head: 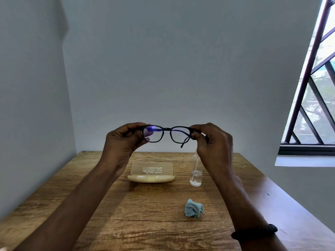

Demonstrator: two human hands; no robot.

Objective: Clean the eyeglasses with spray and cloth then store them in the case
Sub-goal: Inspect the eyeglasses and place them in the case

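Black-framed eyeglasses [166, 129] are held up in the air above the table, lenses facing me. My left hand [121, 142] pinches the frame's left end and my right hand [212, 142] pinches its right end. One temple arm hangs down behind the right lens. Below them, a cream glasses case [151, 172] lies open on the wooden table [126, 214], lid raised toward the wall. A small clear spray bottle [195, 177] stands right of the case, its top partly hidden by my right hand. A crumpled light-blue cloth [193, 208] lies nearer to me.
The table stands in a corner, with grey walls behind and on the left. A barred window [313, 87] is at the right. A dark band [253, 231] circles my right wrist.
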